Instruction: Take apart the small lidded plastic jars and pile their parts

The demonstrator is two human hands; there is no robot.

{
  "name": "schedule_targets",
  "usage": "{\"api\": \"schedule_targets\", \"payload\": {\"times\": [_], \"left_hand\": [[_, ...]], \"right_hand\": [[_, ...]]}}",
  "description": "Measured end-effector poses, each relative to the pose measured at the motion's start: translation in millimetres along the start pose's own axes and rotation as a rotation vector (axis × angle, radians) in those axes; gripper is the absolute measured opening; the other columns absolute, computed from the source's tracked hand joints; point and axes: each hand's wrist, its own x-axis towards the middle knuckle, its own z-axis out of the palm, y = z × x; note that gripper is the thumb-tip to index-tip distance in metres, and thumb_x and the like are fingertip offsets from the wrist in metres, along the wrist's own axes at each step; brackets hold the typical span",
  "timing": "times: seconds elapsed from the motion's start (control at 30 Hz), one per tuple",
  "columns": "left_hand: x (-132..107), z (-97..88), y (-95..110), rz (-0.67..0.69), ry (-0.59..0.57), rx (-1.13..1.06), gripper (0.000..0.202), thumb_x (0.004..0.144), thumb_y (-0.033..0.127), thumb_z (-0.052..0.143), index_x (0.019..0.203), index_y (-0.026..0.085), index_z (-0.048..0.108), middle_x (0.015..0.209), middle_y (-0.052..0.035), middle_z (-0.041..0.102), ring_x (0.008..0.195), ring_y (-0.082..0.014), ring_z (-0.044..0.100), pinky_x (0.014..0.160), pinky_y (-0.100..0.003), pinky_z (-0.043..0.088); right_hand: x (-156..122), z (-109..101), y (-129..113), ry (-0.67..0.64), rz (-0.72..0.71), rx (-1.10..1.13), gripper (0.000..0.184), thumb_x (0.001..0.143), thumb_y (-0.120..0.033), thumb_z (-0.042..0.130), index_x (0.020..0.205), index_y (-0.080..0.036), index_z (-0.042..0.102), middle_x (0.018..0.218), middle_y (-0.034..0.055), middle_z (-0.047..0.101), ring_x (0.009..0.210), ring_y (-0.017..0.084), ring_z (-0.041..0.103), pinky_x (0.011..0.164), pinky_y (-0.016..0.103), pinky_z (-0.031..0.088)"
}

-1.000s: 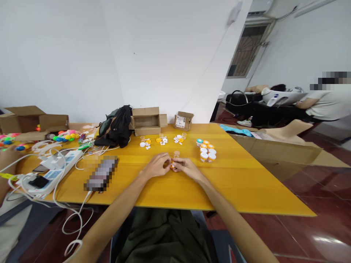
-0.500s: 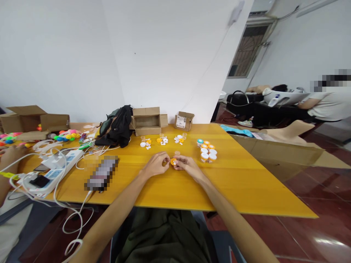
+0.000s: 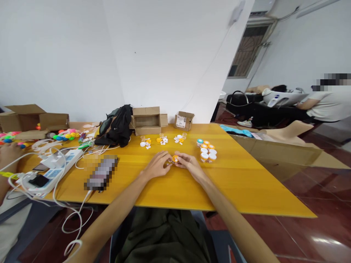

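Just above the table, my right hand (image 3: 189,163) pinches an orange round plastic piece (image 3: 174,158) with a white part on its face. My left hand (image 3: 158,164) is closed at the piece's left side, thumb and fingertips together; whatever is between them is too small to make out. Behind the fingers stands a clear little cup (image 3: 177,153), mostly hidden. Farther back lie piles of white and orange pieces (image 3: 163,140) with clear cups. To the right, several small jars (image 3: 204,156) with white, orange and teal lids stand grouped.
Two open cardboard boxes (image 3: 148,124) (image 3: 183,121) and a black bag (image 3: 117,126) line the wall. At left are a phone (image 3: 102,172), a power strip (image 3: 59,171) with white cables, colourful toys (image 3: 68,135) and another person's hand (image 3: 11,155). A large carton (image 3: 263,157) adjoins the right edge.
My left fingers have come in against the orange piece, which has shifted slightly right and up. My right hand keeps its hold on it.
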Motion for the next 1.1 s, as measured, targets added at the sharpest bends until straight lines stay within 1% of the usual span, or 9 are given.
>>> {"api": "schedule_targets", "payload": {"times": [0.1,0.2,0.33,0.53,0.67,0.87,1.0,1.1], "left_hand": [[0.5,2.6,2.8,0.029,0.061,-0.085,0.021,0.087,0.016,0.054,0.105,0.024,0.062,0.099,-0.0051,0.059,0.092,-0.0205,0.057,0.086,-0.033,0.047],[0.7,4.4,3.6,0.073,0.069,-0.119,0.024,0.092,0.019,0.051,0.110,0.025,0.065,0.104,-0.0062,0.057,0.095,-0.0200,0.057,0.087,-0.033,0.047],[0.8,5.5,1.9,0.092,0.079,-0.097,0.023,0.095,0.022,0.048,0.106,0.024,0.068,0.100,-0.0065,0.056,0.094,-0.0194,0.055,0.087,-0.033,0.047],[1.1,3.7,1.5,0.089,0.060,-0.110,0.021,0.096,0.021,0.045,0.101,0.023,0.065,0.101,-0.0063,0.054,0.094,-0.0192,0.054,0.088,-0.032,0.046],[1.5,3.4,1.3,0.045,0.038,-0.180,0.014,0.092,0.017,0.049,0.095,0.022,0.062,0.101,-0.0051,0.052,0.095,-0.0187,0.054,0.089,-0.031,0.046],[1.1,6.1,-1.0,-0.029,0.026,-0.311,0.010,0.089,0.014,0.051,0.087,0.021,0.058,0.099,-0.0036,0.049,0.093,-0.0170,0.054,0.090,-0.030,0.045],[2.5,7.5,-2.8,-0.065,0.040,-0.373,0.007,0.088,0.016,0.056,0.084,0.021,0.058,0.099,-0.0033,0.049,0.093,-0.0168,0.053,0.089,-0.030,0.045],[3.2,8.1,-4.3,-0.081,0.059,-0.387,0.006,0.088,0.018,0.057,0.083,0.021,0.059,0.100,-0.0035,0.050,0.095,-0.0175,0.053,0.091,-0.031,0.044]], "right_hand": [[-0.8,0.0,0.2,-0.057,-0.003,0.001,0.037,0.058,-0.044,0.087,0.087,-0.022,0.077,0.091,0.0038,0.074,0.079,0.017,0.068,0.084,0.039,0.059],[-1.9,-0.1,0.3,-0.111,-0.002,0.002,0.037,0.061,-0.045,0.085,0.090,-0.022,0.077,0.094,0.0042,0.074,0.083,0.019,0.069,0.087,0.040,0.058],[-1.1,-1.4,2.1,-0.112,0.002,0.013,0.036,0.062,-0.043,0.085,0.091,-0.024,0.077,0.092,0.0035,0.075,0.085,0.019,0.070,0.089,0.040,0.057],[0.3,-3.3,4.5,-0.113,-0.012,-0.001,0.036,0.061,-0.042,0.086,0.092,-0.024,0.077,0.098,0.0037,0.075,0.087,0.020,0.070,0.091,0.041,0.056],[0.1,-3.0,4.5,-0.115,-0.012,-0.027,0.036,0.061,-0.043,0.086,0.091,-0.024,0.077,0.097,0.0038,0.075,0.084,0.019,0.070,0.090,0.043,0.056],[-0.7,-1.8,4.3,-0.119,-0.019,-0.060,0.040,0.060,-0.044,0.085,0.092,-0.022,0.076,0.095,0.0047,0.074,0.084,0.020,0.070,0.088,0.041,0.058],[-1.3,-0.1,2.4,-0.082,-0.004,-0.050,0.041,0.057,-0.045,0.087,0.089,-0.022,0.076,0.089,0.0032,0.074,0.079,0.018,0.069,0.082,0.038,0.059],[-2.0,0.7,-0.5,-0.044,-0.013,-0.026,0.039,0.056,-0.045,0.087,0.086,-0.023,0.076,0.089,0.0023,0.074,0.075,0.016,0.068,0.081,0.037,0.060]]}}
